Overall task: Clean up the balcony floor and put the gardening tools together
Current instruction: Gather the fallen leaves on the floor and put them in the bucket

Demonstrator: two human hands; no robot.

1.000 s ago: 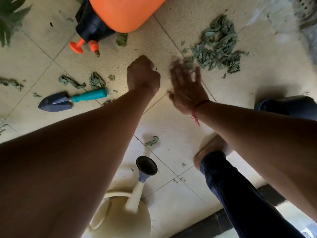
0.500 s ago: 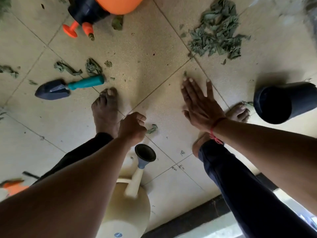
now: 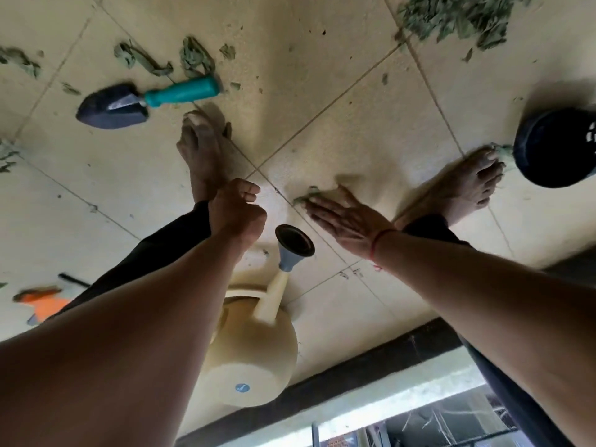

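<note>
Held flat and low over the tile with the right hand (image 3: 348, 221), fully open, straight-fingered, gripping nothing. Touching with the fingertips (image 3: 319, 209) a small crumpled leaf scrap (image 3: 306, 196), dull green and dry-looking, right beside a grout line. Around that wrist, a thin red string (image 3: 380, 241). Curled into a fist with the left hand (image 3: 237, 211), in front of the left ankle. Impossible to tell whether closed on anything.

Just below both hands, a cream plastic watering can (image 3: 254, 356), smooth and round-bodied. At its spout, a grey-blue funnel rose (image 3: 295, 245), dark at the face, pointing up between the two wrists.

Further out to the upper left, a trowel (image 3: 129, 103) flat on the floor: dark pointed blade, glossy teal handle, near the toes of the bare left foot (image 3: 201, 150). Just beyond the handle, twisted shreds of dried leaf (image 3: 193, 58). At the top right edge, a heaped leaf pile (image 3: 451, 17) of the same grey-green. Close to the toes of the right foot (image 3: 464, 185), a round black pot (image 3: 554, 150) on its side.

Underneath everything, pale beige floor tiles (image 3: 322, 91), speckled and matt, crossed diagonally by thin dark grout. Along the bottom, a dark threshold strip (image 3: 354, 366). At the left edge, something orange (image 3: 42, 304), too blurred to name.
</note>
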